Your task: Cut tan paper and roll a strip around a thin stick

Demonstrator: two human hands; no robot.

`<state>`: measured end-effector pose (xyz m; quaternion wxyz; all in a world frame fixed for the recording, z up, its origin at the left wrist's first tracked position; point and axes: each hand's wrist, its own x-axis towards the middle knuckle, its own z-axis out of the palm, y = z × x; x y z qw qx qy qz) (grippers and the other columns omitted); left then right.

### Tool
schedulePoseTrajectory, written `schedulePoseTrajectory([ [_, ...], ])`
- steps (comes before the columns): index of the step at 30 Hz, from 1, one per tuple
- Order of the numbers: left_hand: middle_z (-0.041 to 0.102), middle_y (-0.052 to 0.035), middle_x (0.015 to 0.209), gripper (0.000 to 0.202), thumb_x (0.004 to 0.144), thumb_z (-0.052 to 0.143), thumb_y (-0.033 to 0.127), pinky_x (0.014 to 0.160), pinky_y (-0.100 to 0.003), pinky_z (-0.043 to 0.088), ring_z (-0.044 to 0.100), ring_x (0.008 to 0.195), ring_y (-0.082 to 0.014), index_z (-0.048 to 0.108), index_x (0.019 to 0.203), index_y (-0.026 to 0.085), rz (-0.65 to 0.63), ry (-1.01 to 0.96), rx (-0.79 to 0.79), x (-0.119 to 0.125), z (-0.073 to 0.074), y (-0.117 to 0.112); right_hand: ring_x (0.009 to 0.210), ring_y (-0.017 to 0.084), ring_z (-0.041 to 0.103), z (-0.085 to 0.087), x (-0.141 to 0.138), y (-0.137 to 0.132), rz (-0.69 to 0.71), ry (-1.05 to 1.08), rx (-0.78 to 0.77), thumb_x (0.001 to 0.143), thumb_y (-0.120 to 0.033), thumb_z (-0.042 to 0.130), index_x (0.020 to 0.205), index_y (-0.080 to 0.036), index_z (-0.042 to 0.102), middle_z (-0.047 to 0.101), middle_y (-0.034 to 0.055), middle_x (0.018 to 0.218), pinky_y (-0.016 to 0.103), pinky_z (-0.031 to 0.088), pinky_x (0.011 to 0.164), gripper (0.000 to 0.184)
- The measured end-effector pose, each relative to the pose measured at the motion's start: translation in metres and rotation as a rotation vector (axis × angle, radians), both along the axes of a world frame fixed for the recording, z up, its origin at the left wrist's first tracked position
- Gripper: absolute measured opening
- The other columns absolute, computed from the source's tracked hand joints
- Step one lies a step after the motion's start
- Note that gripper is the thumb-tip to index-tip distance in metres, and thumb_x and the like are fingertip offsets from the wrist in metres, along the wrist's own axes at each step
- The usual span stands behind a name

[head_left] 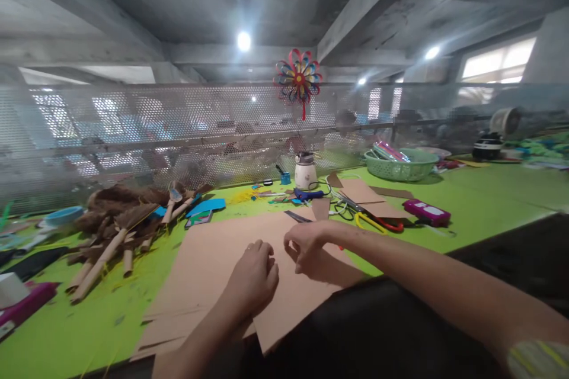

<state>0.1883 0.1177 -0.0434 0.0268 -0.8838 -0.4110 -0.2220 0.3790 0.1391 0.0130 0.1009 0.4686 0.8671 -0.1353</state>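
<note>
Brown paper sheets (213, 249) lie stacked at the table's front, some edges hanging over it. A separate piece of brown paper (284, 314) juts forward past the edge below both hands. My left hand (255, 272) rests over the paper, fingers curled in; whatever they may grip is hidden. Just to its right, my right hand (307, 244) has its fingers bent towards the thumb, and I cannot make out anything between them. Behind the right hand, a dark scissor blade (297, 217) lies on the paper, partly covered by that hand.
Paper tubes (104, 263) and brown fibrous material (115, 207) lie left. Yellow-handled scissors (371, 223), a blue glue gun (308, 194) and a magenta box (427, 212) are right of centre. Behind stand a white jar (305, 173), a green basket (400, 166) and a perforated screen (200, 124).
</note>
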Motion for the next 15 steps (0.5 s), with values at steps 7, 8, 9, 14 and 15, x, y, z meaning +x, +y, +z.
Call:
schedulePoseTrajectory([
  [7,0.056,-0.0095,0.087,0.019,0.087,0.039,0.026,0.072,-0.033,0.039,0.053,0.084,-0.0232,0.055,0.084,0.017,0.120,0.141,0.074,0.003,0.000,-0.008,0.075,0.022,0.061,-0.001,0.002,-0.003,-0.065,-0.033,-0.039,0.053,-0.051,0.076,0.085,-0.013,0.068,0.068,0.0071,0.082,0.024,0.041,0.056,0.051],
  [8,0.057,-0.0096,0.087,0.020,0.088,0.039,0.028,0.072,-0.033,0.040,0.053,0.085,-0.0235,0.055,0.085,0.017,0.121,0.147,0.070,0.003,0.000,-0.009,0.075,0.022,0.061,-0.001,0.003,-0.005,-0.064,-0.017,-0.015,0.051,-0.051,0.077,0.083,-0.012,0.067,0.067,0.0070,0.081,0.025,0.041,0.055,0.051],
  [9,0.058,-0.0098,0.087,0.021,0.088,0.038,0.029,0.073,-0.034,0.040,0.053,0.086,-0.0239,0.056,0.085,0.017,0.119,0.152,0.065,0.003,0.000,-0.009,0.074,0.021,0.060,-0.001,0.003,-0.006,-0.066,0.005,0.007,0.050,-0.050,0.078,0.083,-0.013,0.066,0.067,0.0069,0.081,0.024,0.041,0.055,0.051],
  [14,0.060,-0.0110,0.088,0.025,0.090,0.038,0.033,0.076,-0.036,0.040,0.054,0.089,-0.0262,0.057,0.085,0.016,0.102,0.144,0.061,0.003,0.000,-0.010,0.077,0.020,0.059,-0.008,0.007,-0.010,-0.113,0.148,0.066,0.049,-0.040,0.080,0.094,-0.016,0.062,0.063,0.0043,0.085,0.024,0.041,0.056,0.054],
  [15,0.060,-0.0109,0.088,0.026,0.090,0.038,0.033,0.076,-0.036,0.040,0.054,0.089,-0.0261,0.056,0.086,0.016,0.102,0.136,0.061,0.003,0.000,-0.010,0.077,0.020,0.059,-0.011,0.008,-0.010,-0.120,0.197,0.057,0.049,-0.037,0.080,0.098,-0.016,0.061,0.063,0.0034,0.085,0.023,0.041,0.056,0.057],
])
